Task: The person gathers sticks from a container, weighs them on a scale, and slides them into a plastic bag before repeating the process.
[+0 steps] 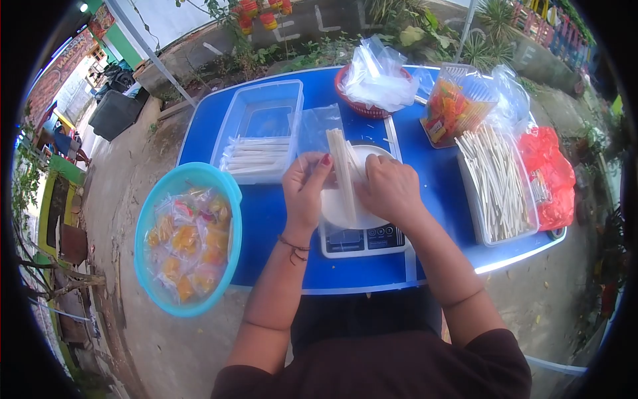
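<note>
My left hand (307, 189) is closed around the left side of a clear plastic bag (320, 122) with a bundle of pale thin sticks (342, 169) standing upright in it. On the bundle's right side, my right hand (393, 188) is closed with its fingers curled against the sticks; the fingertips are partly hidden. Both hands are above a white digital kitchen scale (363, 242) with a round white plate (345, 216). More loose sticks fill a clear tub (508, 233) at the right. At the left, a larger clear tub (267, 100) contains several filled packs (256, 156).
A turquoise basin (141, 243) of packed orange-yellow goods stands at the left. Behind the scale, a red basket (362, 108) holds clear bags (379, 76). A clear container (475, 86) with colourful packets and a red plastic bag (551, 176) are at the right of the blue table (432, 193).
</note>
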`<state>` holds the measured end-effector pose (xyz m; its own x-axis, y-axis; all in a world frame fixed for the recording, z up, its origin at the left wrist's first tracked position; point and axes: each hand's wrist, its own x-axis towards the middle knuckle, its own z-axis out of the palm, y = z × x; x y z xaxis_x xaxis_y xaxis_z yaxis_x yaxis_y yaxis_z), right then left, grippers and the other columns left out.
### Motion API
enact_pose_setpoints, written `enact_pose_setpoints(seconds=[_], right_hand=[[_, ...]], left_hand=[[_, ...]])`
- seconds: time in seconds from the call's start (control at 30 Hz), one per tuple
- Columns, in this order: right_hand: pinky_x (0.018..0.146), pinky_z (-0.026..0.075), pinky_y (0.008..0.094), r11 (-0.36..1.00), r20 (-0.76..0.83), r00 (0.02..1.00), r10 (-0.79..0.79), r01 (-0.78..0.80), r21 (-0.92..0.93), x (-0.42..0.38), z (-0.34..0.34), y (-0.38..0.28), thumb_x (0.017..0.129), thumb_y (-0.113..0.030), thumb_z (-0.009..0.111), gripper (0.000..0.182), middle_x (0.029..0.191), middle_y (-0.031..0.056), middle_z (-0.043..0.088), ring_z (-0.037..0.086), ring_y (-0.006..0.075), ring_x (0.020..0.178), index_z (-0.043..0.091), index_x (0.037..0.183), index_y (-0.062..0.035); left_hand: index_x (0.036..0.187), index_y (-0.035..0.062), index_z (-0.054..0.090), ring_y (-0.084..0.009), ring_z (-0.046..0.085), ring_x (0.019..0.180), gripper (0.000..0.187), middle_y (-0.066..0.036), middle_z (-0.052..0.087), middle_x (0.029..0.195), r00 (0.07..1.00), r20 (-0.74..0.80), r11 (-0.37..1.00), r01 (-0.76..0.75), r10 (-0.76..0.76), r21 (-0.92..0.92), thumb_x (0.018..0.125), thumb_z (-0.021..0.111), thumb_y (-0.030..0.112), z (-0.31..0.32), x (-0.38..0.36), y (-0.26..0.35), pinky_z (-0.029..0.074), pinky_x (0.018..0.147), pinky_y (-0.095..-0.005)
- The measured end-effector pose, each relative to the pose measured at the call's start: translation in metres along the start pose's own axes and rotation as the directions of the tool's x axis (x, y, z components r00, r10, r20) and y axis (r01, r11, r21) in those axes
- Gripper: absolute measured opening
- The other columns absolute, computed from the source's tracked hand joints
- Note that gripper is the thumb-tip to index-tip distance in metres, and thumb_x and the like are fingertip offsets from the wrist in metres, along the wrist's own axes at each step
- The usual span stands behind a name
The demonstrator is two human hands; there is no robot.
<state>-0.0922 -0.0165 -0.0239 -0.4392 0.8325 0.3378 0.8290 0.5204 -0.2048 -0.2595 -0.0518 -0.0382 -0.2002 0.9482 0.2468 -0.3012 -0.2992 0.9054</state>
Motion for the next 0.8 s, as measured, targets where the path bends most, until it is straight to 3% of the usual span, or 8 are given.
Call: enact_pose_setpoints(seconds=[0.13,0.23,0.33,0.43,0.53,0.63,0.8], right_hand=[[0.054,0.052,0.039,0.999,-0.031,0.999,0.016,-0.017,-0.027,-0.001,0.012,-0.001,0.075,-0.019,0.068,0.019,0.07,0.0129,0.064,0.068,0.0272,0.064,0.058,0.076,-0.003],[0.061,0.051,0.0453,0.997,0.032,0.999,0.044,-0.046,0.056,-0.001,0.009,-0.002,0.085,-0.018,0.056,0.017,0.077,0.0176,0.064,0.064,0.0353,0.068,0.054,0.078,-0.0026],[0.056,0.052,0.043,0.991,-0.083,0.995,0.053,-0.042,0.13,0.001,0.012,0.003,0.08,-0.015,0.063,0.016,0.074,0.0143,0.064,0.066,0.0317,0.063,0.056,0.079,-0.0014],[0.058,0.051,0.0439,0.954,-0.167,0.978,0.122,-0.069,0.291,0.003,0.005,0.004,0.086,-0.015,0.06,0.016,0.078,0.0157,0.065,0.066,0.0342,0.067,0.054,0.084,-0.0005],[0.061,0.051,0.0432,0.912,-0.182,0.978,0.103,-0.019,0.41,0.004,0.003,0.004,0.088,-0.008,0.058,0.011,0.081,0.0166,0.065,0.065,0.0348,0.07,0.051,0.087,0.0001],[0.061,0.048,0.0386,0.797,-0.22,0.973,0.073,0.076,0.599,0.004,-0.001,-0.002,0.087,-0.004,0.063,0.01,0.077,0.0176,0.063,0.061,0.0348,0.066,0.054,0.086,0.0021],[0.06,0.048,0.0337,0.775,-0.221,0.965,0.141,0.032,0.632,0.005,0.005,0.003,0.086,-0.004,0.066,0.007,0.077,0.0154,0.065,0.062,0.0257,0.063,0.065,0.086,0.0026]], left_hand=[[0.1,0.0012,0.063,-0.0264,0.071,0.089,0.015,-0.022,0.069,0.106,0.992,0.025,0.978,0.129,-0.127,-0.163,0.098,0.054,0.013,0.002,0.002,0.007,0.056,0.083,-0.0356],[0.104,0.0006,0.063,-0.0301,0.067,0.103,0.017,-0.024,0.065,0.114,0.981,0.08,0.959,0.19,-0.177,-0.212,0.098,0.052,0.012,0.002,0.004,0.006,0.053,0.09,-0.0385],[0.105,0.001,0.062,-0.0316,0.063,0.112,0.017,-0.025,0.062,0.121,0.982,0.071,0.957,0.188,-0.176,-0.221,0.098,0.05,0.011,-0.003,0.007,-0.006,0.051,0.095,-0.0391],[0.105,0.0013,0.06,-0.0319,0.061,0.115,0.016,-0.025,0.061,0.123,0.974,0.05,0.956,0.227,-0.221,-0.185,0.099,0.049,0.011,-0.003,0.006,-0.005,0.049,0.099,-0.0413],[0.104,0.0017,0.059,-0.0322,0.061,0.115,0.015,-0.023,0.061,0.124,0.931,0.208,0.9,0.349,-0.301,-0.26,0.099,0.049,0.011,-0.005,0.007,0.001,0.048,0.1,-0.0437],[0.104,0.0039,0.061,-0.0164,0.065,0.098,0.014,-0.01,0.068,0.105,0.916,0.203,0.882,0.391,-0.346,-0.261,0.097,0.055,0.014,-0.001,0.004,0.005,0.051,0.087,-0.0294],[0.104,0.0042,0.061,-0.0157,0.065,0.095,0.014,-0.008,0.067,0.104,0.923,0.229,0.904,0.359,-0.308,-0.232,0.098,0.055,0.014,0.0,0.003,0.004,0.051,0.085,-0.0285]])
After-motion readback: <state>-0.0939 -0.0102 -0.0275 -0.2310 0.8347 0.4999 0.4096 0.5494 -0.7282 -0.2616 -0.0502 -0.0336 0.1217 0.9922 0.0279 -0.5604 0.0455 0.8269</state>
